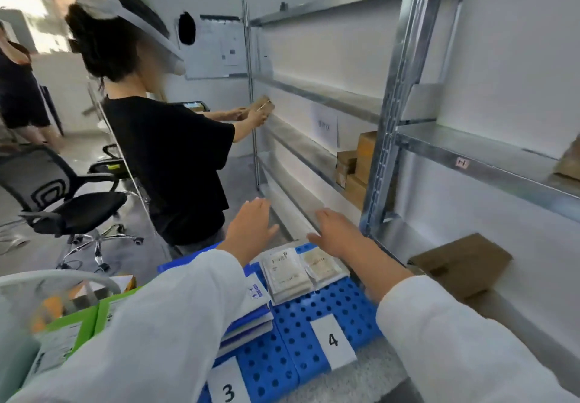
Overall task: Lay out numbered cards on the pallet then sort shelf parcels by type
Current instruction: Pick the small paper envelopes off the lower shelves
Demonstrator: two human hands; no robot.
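Observation:
A blue perforated pallet (332, 308) lies below me. On it are a white card marked 4 (333, 341) and a white card marked 3 (228, 390). Behind card 4 lie two flat clear-wrapped parcels (292, 272). A stack of blue-and-white parcels (251, 314) sits behind card 3. My left hand (249, 227) and my right hand (337, 233) hover above the far end of the pallet, fingers straight, holding nothing. Brown cardboard parcels (354, 167) stand on the metal shelf (489, 154) at the right.
A person in a black shirt (175, 164) stands just ahead on the left, holding a brown parcel at the far shelf. An office chair (62, 201) stands at the left. A brown parcel (461, 264) lies on the lowest shelf. Green boxes (78, 321) sit at lower left.

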